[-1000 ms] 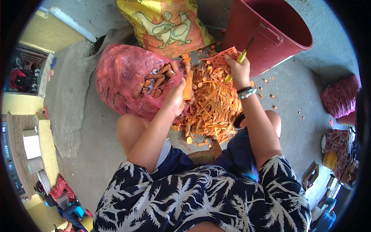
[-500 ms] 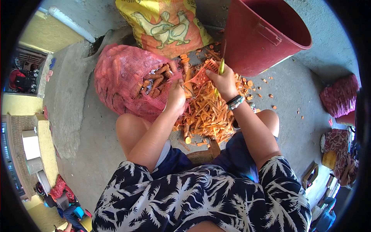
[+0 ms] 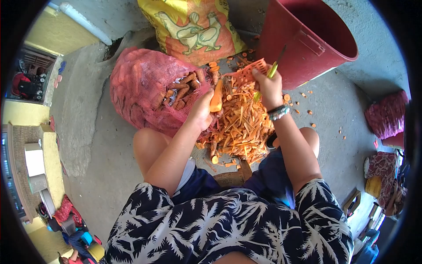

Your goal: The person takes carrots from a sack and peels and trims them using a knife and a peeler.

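My left hand is closed round a peeled orange carrot, held upright beside the mesh sack. My right hand grips an orange plastic tool with many holes, together with a knife that has a yellow-green handle and a thin dark blade. The tool is apart from the carrot, up and to its right. Below both hands lies a heap of carrot peelings with cut round slices among them. The red mesh sack at left gapes toward me, showing unpeeled carrots.
A tall red bin stands at back right. Behind the mesh sack is a yellow and orange sack printed with chickens. Carrot slices lie scattered on the concrete floor. Another person is partly visible at lower left.
My right hand has moved up and right with the perforated tool and knife, away from the carrot. The carrot in my left hand now shows more fully.
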A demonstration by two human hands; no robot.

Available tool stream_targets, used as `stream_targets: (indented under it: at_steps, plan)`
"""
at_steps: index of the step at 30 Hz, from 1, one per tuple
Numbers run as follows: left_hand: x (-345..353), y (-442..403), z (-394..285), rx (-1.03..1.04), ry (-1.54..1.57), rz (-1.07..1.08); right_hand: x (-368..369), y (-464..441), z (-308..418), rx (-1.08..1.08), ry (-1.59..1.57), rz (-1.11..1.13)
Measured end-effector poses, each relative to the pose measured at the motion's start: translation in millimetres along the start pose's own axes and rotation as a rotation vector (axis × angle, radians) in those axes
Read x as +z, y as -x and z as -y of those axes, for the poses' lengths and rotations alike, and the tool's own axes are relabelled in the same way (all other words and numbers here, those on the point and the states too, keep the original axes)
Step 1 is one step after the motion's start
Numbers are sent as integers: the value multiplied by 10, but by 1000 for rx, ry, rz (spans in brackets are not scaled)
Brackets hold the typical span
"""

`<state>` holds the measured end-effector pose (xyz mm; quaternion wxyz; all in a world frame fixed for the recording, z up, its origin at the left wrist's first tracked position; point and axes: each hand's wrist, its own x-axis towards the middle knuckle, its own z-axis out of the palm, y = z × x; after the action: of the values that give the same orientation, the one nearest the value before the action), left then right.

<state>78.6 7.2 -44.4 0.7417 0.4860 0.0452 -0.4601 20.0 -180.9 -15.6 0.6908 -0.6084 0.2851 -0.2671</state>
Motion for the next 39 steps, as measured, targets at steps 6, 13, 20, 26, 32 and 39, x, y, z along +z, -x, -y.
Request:
stream_targets:
  at_steps: [6, 13, 20, 26, 32, 39]
  plan:
    - [-18, -92, 86, 66, -117, -149, 91, 328, 47, 82, 91, 148]
    - [171, 54, 65, 128, -112, -116, 47, 178, 55, 90, 139, 216]
    - [44, 170, 80, -21, -239, 248, -213, -339, -144, -283, 591, -113]
    - [-43, 226, -76, -64, -105, 290, -192, -242, 42, -66, 108, -102]
    - [-34, 167, -12, -80, -13, 161, -144, 85, 119, -34, -27, 90]
    - [64, 191, 27, 20, -79, 13, 19, 270, 35, 35, 92, 275]
